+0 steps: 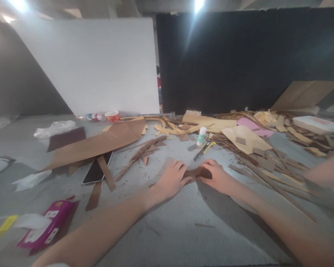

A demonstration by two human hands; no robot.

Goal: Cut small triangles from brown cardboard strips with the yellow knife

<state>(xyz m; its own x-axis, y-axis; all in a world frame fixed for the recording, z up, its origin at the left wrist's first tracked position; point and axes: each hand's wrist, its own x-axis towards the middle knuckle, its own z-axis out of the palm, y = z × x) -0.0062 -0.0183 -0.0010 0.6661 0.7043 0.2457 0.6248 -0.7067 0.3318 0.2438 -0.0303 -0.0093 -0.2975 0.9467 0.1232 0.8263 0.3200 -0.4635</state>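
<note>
A short strip of brown paper or thin card spans the gap between my two hands, low over the grey tabletop. Its left end is pinched by my left hand, fingers curled over it. My right hand grips the other end, where the strip looks bent or rolled into a darker curve. Just beyond my hands lie a yellow and black utility knife and an upright glue stick with a white cap. To the left is a twisted brown paper piece with small scraps.
A large brown sheet partly covers a dark-screened phone at left. Nearer is a purple tissue pack. Brown strips and offcuts pile up on the right, beside another person's forearm. White and black panels stand behind.
</note>
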